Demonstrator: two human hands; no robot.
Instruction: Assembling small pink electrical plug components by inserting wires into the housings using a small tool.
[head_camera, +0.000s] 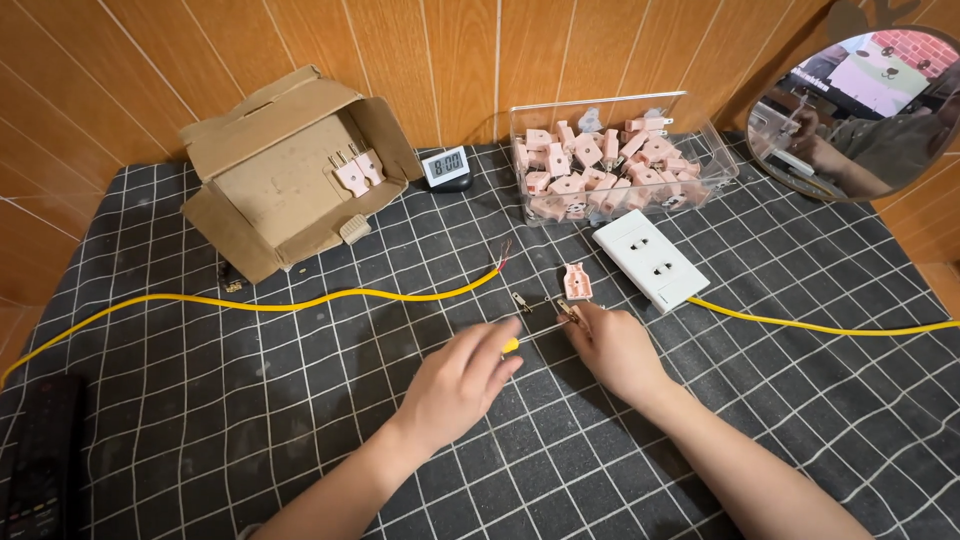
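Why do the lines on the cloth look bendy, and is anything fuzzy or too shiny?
In the head view, the wide lens bends the checked cloth lines near the edges; light is soft and even, with faint shadows under the left hand and right hand; the clear box glints slightly; the round mirror reflection looks fuzzy.

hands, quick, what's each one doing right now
Left hand: closed around a small yellow-tipped tool.
Right hand: fingertips pinched on a small metal plug part; grip detail unclear.
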